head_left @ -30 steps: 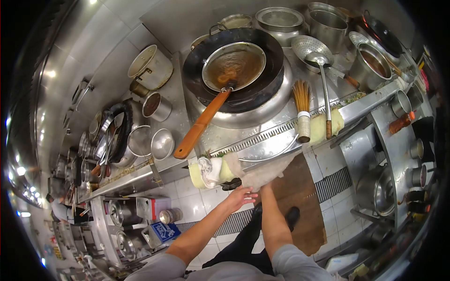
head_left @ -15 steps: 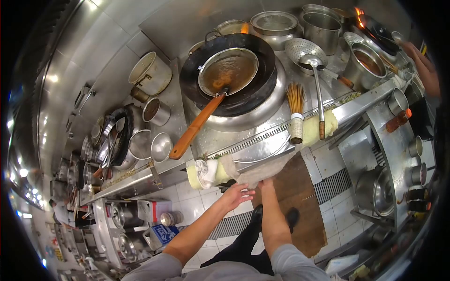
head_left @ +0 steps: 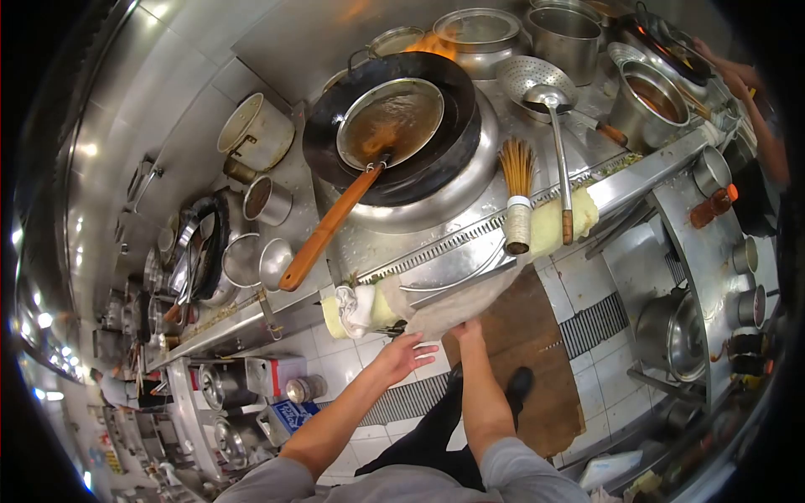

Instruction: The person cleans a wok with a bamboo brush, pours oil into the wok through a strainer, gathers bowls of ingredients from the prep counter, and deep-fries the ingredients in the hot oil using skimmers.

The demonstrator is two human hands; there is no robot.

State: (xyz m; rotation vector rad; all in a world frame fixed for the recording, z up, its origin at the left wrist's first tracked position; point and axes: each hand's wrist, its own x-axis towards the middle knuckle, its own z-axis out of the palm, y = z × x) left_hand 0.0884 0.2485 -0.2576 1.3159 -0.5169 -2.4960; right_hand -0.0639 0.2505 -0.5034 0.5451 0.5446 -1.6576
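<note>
A beige cloth [head_left: 457, 308] hangs over the front edge of the stove. My right hand [head_left: 470, 334] is at its lower edge, fingers closed on the cloth and partly hidden by it. Just left of it, my left hand [head_left: 406, 358] is open with fingers apart, below the cloth's left end, holding nothing. Above both hands sits a black wok [head_left: 314, 126]. Inside it rests a round pan [head_left: 392, 117] of brown liquid, its wooden handle [head_left: 331, 226] sticking out toward me. A bundled white rag [head_left: 355, 308] lies on the stove edge near my left hand.
A bamboo brush [head_left: 517, 222] and a ladle [head_left: 560, 155] lie along the stove's front, with a perforated skimmer [head_left: 524, 75] behind. Flames [head_left: 432, 44] rise behind the wok. A pot of brown liquid [head_left: 650, 99] stands at right, near another person's arm [head_left: 755, 109].
The view has shifted slightly, moving the stove and wok up and left. The flame behind the wok is larger. My hands stay by the cloth; the person at right has moved an arm.
</note>
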